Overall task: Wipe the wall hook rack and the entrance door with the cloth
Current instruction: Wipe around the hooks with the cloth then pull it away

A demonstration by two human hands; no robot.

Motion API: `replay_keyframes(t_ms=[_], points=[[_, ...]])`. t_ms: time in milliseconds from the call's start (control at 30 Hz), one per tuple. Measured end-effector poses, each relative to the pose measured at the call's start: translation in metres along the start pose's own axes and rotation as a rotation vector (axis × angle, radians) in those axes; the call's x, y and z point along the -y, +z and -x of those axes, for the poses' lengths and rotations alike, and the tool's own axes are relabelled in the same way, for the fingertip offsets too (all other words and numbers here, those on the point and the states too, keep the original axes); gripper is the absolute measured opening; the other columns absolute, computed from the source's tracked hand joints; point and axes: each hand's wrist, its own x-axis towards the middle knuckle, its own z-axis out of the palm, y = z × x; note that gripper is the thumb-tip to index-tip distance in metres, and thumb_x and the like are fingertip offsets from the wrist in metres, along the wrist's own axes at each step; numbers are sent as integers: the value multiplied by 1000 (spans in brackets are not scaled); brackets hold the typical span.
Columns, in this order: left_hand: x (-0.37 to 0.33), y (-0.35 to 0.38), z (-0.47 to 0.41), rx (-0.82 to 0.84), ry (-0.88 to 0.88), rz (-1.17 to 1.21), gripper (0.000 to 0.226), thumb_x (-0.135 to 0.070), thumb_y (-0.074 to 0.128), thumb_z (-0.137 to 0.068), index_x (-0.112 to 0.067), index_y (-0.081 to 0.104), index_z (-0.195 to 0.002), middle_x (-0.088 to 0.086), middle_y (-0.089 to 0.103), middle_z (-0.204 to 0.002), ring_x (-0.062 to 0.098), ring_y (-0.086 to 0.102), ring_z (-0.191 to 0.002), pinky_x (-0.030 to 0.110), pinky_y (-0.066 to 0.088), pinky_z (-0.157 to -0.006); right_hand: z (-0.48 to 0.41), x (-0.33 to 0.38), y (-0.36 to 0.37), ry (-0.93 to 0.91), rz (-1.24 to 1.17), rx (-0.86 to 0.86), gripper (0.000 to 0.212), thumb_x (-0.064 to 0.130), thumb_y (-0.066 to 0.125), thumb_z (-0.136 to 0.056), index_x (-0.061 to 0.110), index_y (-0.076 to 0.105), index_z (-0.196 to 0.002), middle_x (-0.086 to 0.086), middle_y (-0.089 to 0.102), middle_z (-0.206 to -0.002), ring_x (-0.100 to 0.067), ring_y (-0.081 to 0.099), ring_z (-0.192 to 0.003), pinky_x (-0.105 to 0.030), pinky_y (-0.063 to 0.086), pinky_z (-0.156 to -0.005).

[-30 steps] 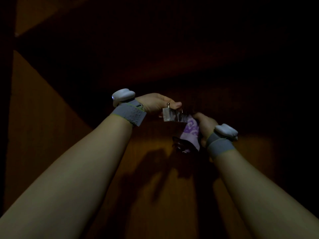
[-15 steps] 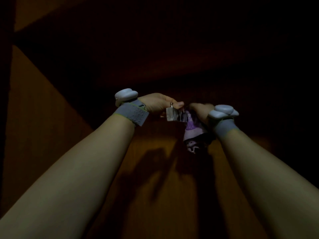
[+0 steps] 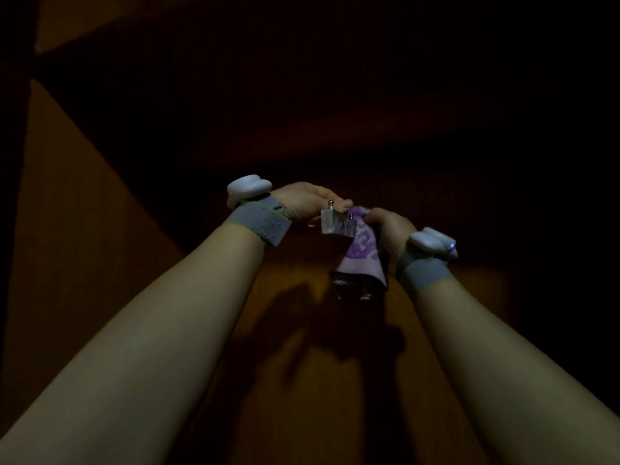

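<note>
The metal hook rack (image 3: 337, 225) is fixed to the dark wooden door (image 3: 335, 380), and everything I am doing happens around it. My left hand (image 3: 307, 204) rests against the rack's left end, its fingers curled together over the top, thumb tip touching beside the small upright hook peg (image 3: 330, 205). My right hand (image 3: 389, 229) sits just right of the rack, fingers closed tight around a purple patterned cloth (image 3: 362, 256). The cloth's upper part presses onto the rack's right half, and its loose end hangs below the rack. Each wrist carries a grey strap with a white sensor. The light is very dim.
</note>
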Motion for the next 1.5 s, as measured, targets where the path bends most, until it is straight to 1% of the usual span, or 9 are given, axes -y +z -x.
replay_keyframes(t_ms=[200,433,600,767,867,967,1133,1300,1500], points=[[-3,1,0,-19,-22,-19,23,-18,54,-91,-18,53,-68,4,46,-71,12,37,-63,19,28,-60,18,-10,-4,52,-286,126,26,6,36,-86,10,60,-75,-1,63,-50,-11,57,-40,-17,47,-49],[-2,-3,1,-25,-20,-103,22,-23,58,-89,-19,56,-67,3,50,-71,11,42,-66,20,32,-63,22,9,-11,13,-218,126,25,5,39,-86,7,63,-85,-11,58,-79,-22,53,-64,-30,45,-64],[-2,-4,3,-49,-32,-115,16,-26,61,-86,-16,62,-74,0,60,-79,14,53,-76,23,41,-69,16,21,0,-80,197,53,21,14,56,-77,11,73,-88,-7,69,-80,-22,61,-69,-29,47,-65],[-4,-5,9,-101,-33,-214,46,-38,63,-83,-7,63,-117,13,59,-130,28,51,-123,36,40,-101,13,41,8,-104,515,68,25,21,56,-79,16,59,-55,-7,64,-80,-24,59,-68,-29,47,-63],[-6,-10,18,-89,-2,-207,46,-46,55,-85,-15,62,-118,6,61,-123,24,54,-115,29,45,-85,19,48,11,-101,594,65,19,22,54,-79,14,66,-68,-9,66,-83,-29,63,-80,-35,50,-75],[-9,-15,27,-97,29,-183,33,-47,55,-85,-23,66,-104,-11,60,-92,7,52,-85,19,38,-62,24,45,8,-76,538,54,18,19,54,-79,15,71,-82,-7,65,-76,-27,63,-74,-34,51,-75],[-15,-19,41,-58,48,-110,19,-46,59,-83,-30,65,-74,-1,58,-90,11,49,-76,22,38,-64,33,48,10,-81,429,51,28,12,53,-78,10,71,-100,-7,66,-77,-23,60,-67,-26,45,-58],[-15,-19,48,24,43,-94,25,-39,59,-84,-26,68,-65,-17,60,-52,4,45,-57,14,37,-53,45,40,8,-58,336,37,22,14,52,-77,11,72,-86,-11,67,-80,-28,61,-71,-33,48,-66],[-11,-17,50,-16,0,-60,9,-30,61,-85,-26,67,-80,2,60,-106,15,47,-98,24,36,-79,53,17,-2,60,-63,106,20,6,38,-80,7,58,-75,-11,50,-68,-23,46,-57,-27,40,-58]])
